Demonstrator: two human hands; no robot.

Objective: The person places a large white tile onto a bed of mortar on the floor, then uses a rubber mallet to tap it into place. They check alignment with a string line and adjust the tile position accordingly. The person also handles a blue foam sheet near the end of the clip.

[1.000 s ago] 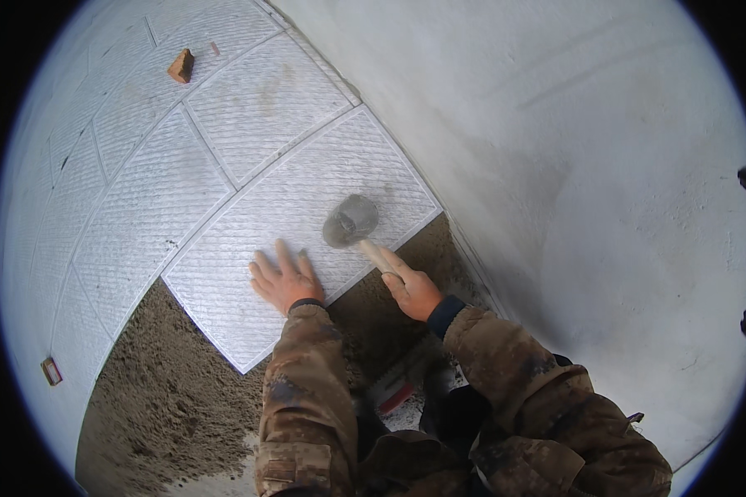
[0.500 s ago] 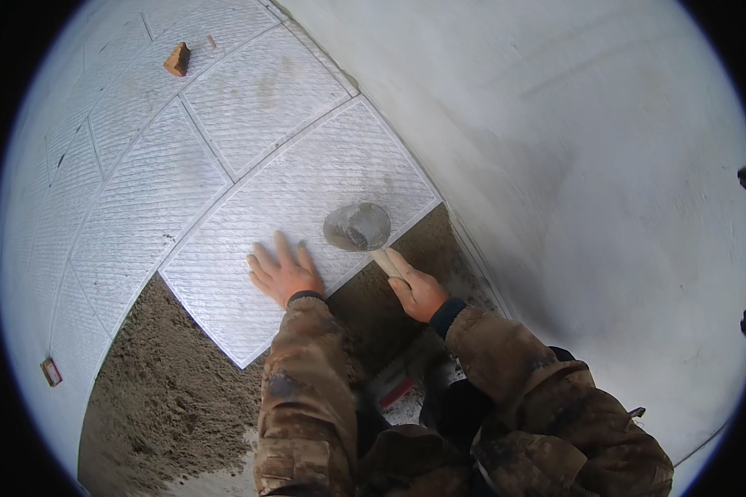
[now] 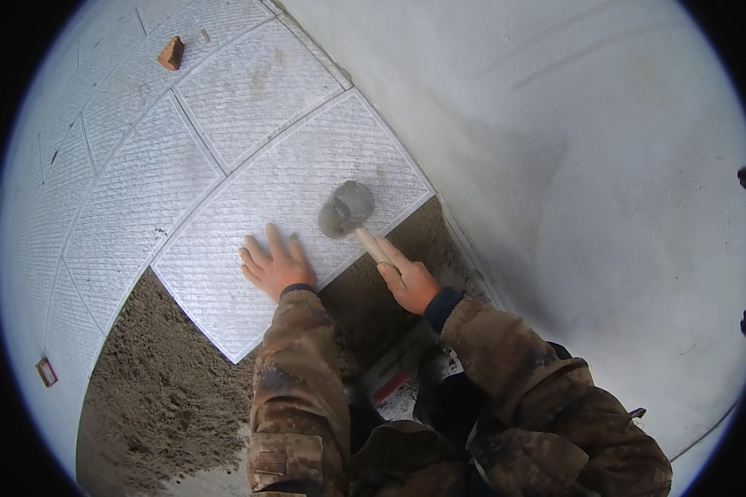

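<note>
My right hand (image 3: 411,284) is wrapped round the pale handle of a rubber mallet (image 3: 347,209). The mallet's dark grey head is over the near right part of a light grey ribbed paving slab (image 3: 232,290); whether it touches the surface I cannot tell. Flat on the same slab, left of the mallet, lies my left hand (image 3: 278,265) with its fingers spread. Grey-brown bedding sand (image 3: 166,381) shows along the slab's near edges, and my sleeves cover part of it.
More ribbed slabs (image 3: 128,219) extend to the far left, bearing a broken brick piece (image 3: 171,54) and a small red-edged box (image 3: 46,372). A smooth pale wall (image 3: 588,190) borders the slabs on the right. Something red (image 3: 389,387) lies low near my legs.
The mallet's head has turned and shifted slightly up and left, showing more of its side. My left hand stays on the slab; the whole view has shifted slightly.
</note>
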